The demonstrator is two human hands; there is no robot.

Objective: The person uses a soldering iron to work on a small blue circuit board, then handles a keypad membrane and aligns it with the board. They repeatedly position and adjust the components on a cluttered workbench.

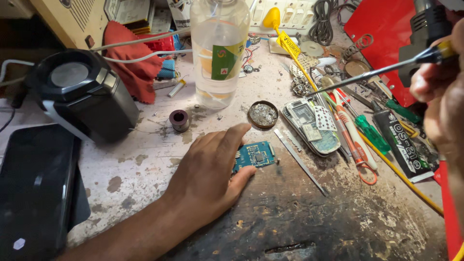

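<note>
My left hand [212, 169] rests flat on the worn bench, its fingertips and thumb pinning the left edge of a small blue-green circuit board [256, 154]. At the right edge, my right hand [442, 92] grips a soldering iron [386, 69] whose long thin shaft slants down-left, the tip hovering over a cluster of small metal parts. A dismantled phone shell [309, 126] lies just right of the board. A round tin of grey flux or solder dross [263, 114] sits above the board.
A clear plastic bottle [218, 48] stands at centre back. Left are a black boxy device [82, 92], a red cloth [133, 63] and a dark phone [34, 188]. A solder spool [179, 120], metal tweezers [299, 161] and several screwdrivers [357, 135] crowd the bench.
</note>
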